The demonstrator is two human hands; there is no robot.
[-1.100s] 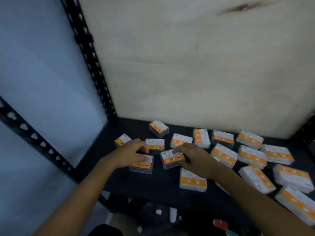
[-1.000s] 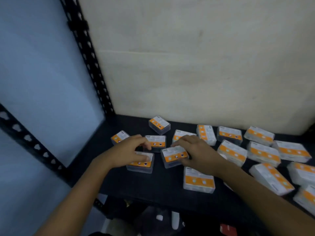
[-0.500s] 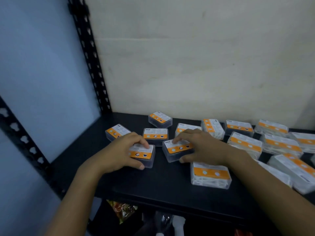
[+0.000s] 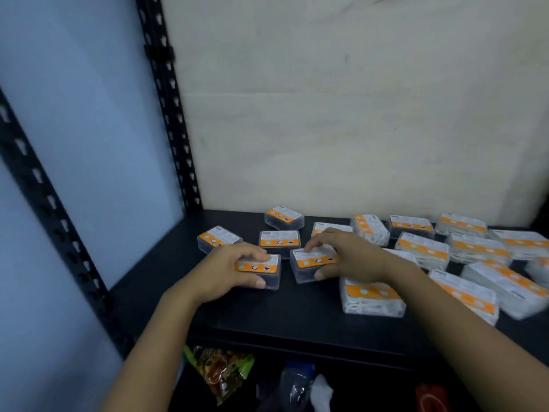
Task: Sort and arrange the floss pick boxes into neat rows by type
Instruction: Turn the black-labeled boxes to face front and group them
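Note:
Several clear floss pick boxes with orange-and-white labels lie scattered on a black shelf (image 4: pixel 297 316). My left hand (image 4: pixel 228 272) grips one dark-filled box (image 4: pixel 267 270), fingers over its top and thumb at its front. My right hand (image 4: pixel 353 257) grips a second dark-filled box (image 4: pixel 309 264) right beside it, thumb on the front edge. More dark-filled boxes sit behind: one at the left (image 4: pixel 218 237), one in the middle (image 4: pixel 279 240), one at the back (image 4: pixel 284 217). White-filled boxes crowd the right side, the nearest one (image 4: pixel 371 297) under my right wrist.
A pale board wall (image 4: pixel 341 129) closes the back of the shelf. A black perforated upright (image 4: pixel 169 114) stands at the rear left corner. Below the shelf's front edge lie a snack packet (image 4: pixel 221 370) and a plastic bottle (image 4: pixel 297 385).
Both hands have stayed on the same two boxes, which now lie closer together. The camera has come nearer and tilted, so the shelf looks larger.

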